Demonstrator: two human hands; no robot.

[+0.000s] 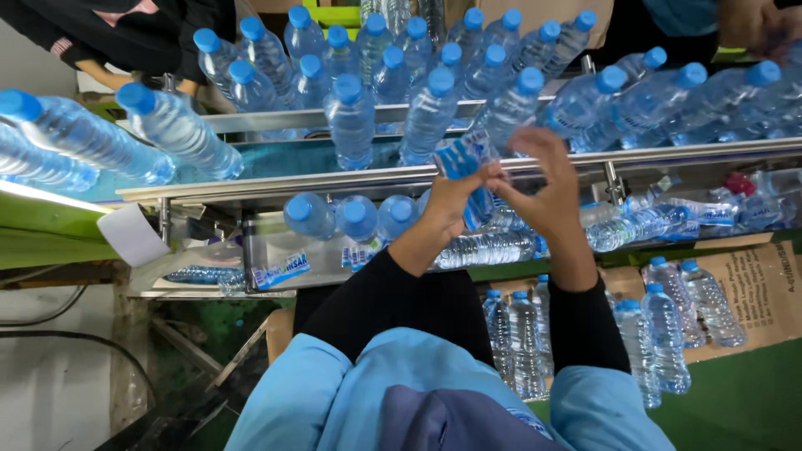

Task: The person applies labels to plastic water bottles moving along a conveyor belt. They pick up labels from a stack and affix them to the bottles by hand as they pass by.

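1. Left hand (447, 205) and right hand (543, 188), grips pinched shut on a blue-and-white label sleeve (468, 171)
2. Sleeve held above the steel conveyor rail (334, 179), long axis running up-left to down-right
3. Blue-capped bottles (351, 121) crowd the conveyor; green floor (743, 392) below

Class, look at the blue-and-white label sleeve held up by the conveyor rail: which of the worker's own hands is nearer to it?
Left. The left hand pinches the label sleeve at its lower edge; the right hand is just beside it, fingers apparently touching its right side.

Clear blue-capped plastic water bottles (351, 117) crowded the steel conveyor rail (334, 178) at twelve o'clock, open gap at six o'clock, green floor (735, 392) at four o'clock lay bare.
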